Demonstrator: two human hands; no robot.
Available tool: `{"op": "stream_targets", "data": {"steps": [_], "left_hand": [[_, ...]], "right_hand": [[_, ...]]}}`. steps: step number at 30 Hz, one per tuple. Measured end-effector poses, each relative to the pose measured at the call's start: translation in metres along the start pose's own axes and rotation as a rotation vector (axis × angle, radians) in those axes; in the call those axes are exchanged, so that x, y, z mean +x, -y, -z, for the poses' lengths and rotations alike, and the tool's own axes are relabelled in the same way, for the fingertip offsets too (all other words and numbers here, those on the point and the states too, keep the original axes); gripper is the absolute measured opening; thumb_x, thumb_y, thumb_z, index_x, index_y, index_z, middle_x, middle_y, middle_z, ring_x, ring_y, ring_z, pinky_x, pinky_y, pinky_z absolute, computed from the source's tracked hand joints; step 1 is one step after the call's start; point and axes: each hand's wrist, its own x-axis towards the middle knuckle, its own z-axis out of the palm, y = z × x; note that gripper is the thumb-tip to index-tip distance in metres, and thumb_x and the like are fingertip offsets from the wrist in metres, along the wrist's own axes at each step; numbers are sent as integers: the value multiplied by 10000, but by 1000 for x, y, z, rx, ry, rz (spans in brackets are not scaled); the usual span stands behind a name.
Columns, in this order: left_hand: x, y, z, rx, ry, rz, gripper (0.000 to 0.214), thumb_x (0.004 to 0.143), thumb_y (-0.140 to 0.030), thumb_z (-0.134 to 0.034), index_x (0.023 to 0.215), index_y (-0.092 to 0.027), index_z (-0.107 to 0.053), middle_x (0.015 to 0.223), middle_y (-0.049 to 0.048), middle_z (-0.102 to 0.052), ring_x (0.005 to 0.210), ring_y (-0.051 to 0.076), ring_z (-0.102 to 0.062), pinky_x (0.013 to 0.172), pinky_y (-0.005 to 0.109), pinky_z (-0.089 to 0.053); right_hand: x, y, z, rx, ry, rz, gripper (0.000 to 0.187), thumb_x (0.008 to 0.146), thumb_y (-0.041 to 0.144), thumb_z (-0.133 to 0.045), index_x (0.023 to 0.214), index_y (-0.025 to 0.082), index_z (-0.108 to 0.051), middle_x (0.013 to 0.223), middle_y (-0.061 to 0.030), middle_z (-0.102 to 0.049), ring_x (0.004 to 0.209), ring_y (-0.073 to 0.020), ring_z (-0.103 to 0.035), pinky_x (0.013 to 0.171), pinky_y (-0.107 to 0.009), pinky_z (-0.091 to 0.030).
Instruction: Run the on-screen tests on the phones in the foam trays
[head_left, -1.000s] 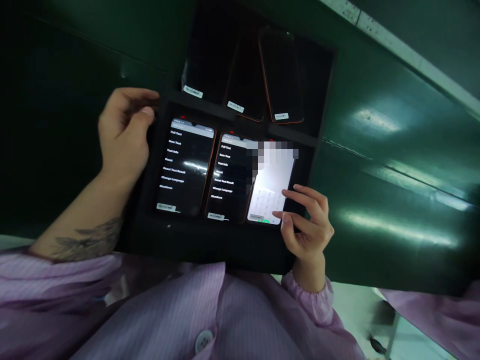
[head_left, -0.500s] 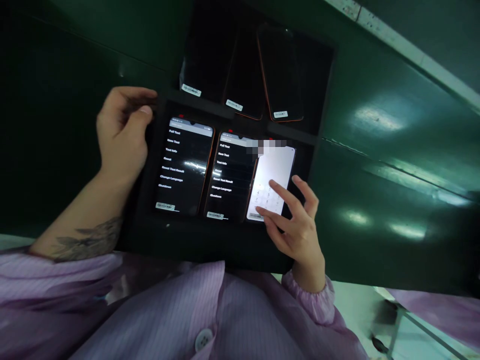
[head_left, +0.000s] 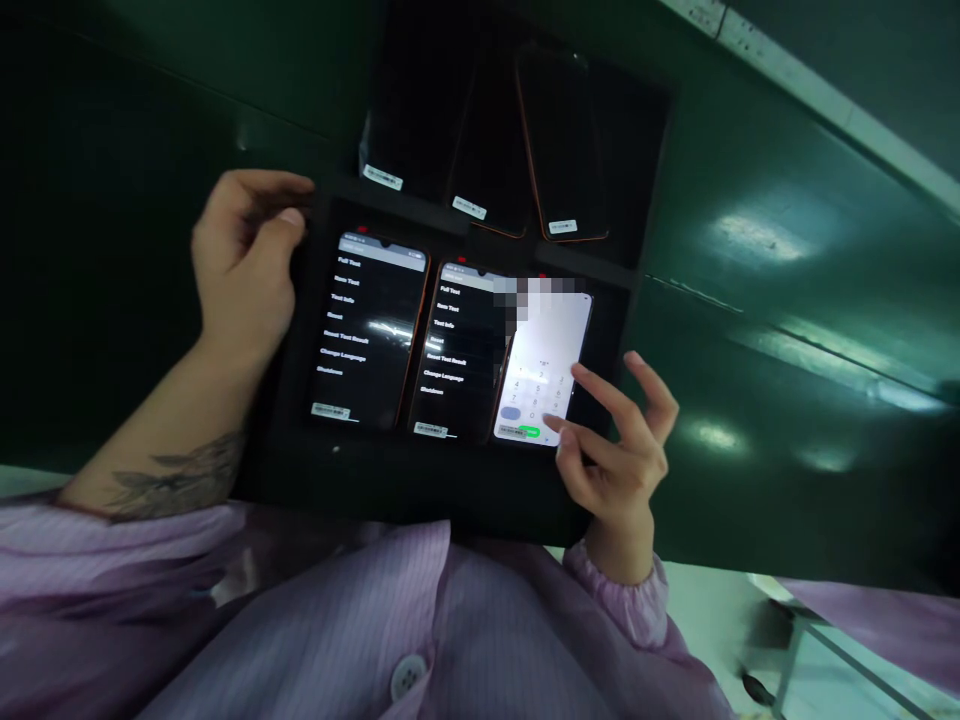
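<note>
A black tray holds several smartphones. At its left side my left hand has thumb and curled fingers closed on the edge. My right hand is open, fingers spread, with one fingertip at the lower right of a lit smartphone. That white screen shows a dial keypad with a green button; a blurred patch covers its top left. Two more smartphones lie beside it, one in the middle and one on the left, both showing a dark test menu in white text. Each has a small barcode label.
Behind a divider in the tray's far half lie dark-screened phones, a left one, a middle one and a tilted right one. The shiny green table extends around. Someone's pink sleeve shows at lower right.
My right hand has shifted to the right across the lit phone, uncovering more of the keypad. A few characters and a green button now show there. My left hand stays put.
</note>
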Motion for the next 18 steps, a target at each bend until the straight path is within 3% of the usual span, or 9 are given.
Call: {"op": "stream_targets", "data": {"steps": [2,5,14,18], "left_hand": [[0,0,0,-5,9,13,576,745,-513,-621,1143,-105,-701,1109,24,-732,1232,259,-681,1283,597,-436],[1,2,1,11,30,5,569,769,-514,-623,1149,-96,-691,1113,29,-705,1334,298,-630,1304,630,-383],[6,9,5,30,40,3,648,727,-563,-618,1158,-94,-732,1100,18,-727,1292,294,-657,1270,642,-422],[5,8,5,45,39,-29,669,743,-582,-596,1164,-79,-727,1097,18,-726,1272,287,-667,1259,646,-430]], "right_hand": [[-1,-5,3,-10,-47,-12,298,919,124,-637,668,250,-738,1248,-25,-789,1421,-358,-586,1150,-569,-550],[0,-6,2,-12,-65,2,256,944,150,-624,807,264,-807,1257,-38,-776,1384,-349,-608,1105,-557,-579],[2,6,-7,-35,137,-21,222,996,192,-642,1096,291,-814,1517,-55,-655,1576,-368,-392,1234,-633,-456],[-1,-2,0,-20,-19,38,217,946,140,-635,861,264,-791,1335,-36,-757,1493,-342,-512,1194,-556,-516]]}}
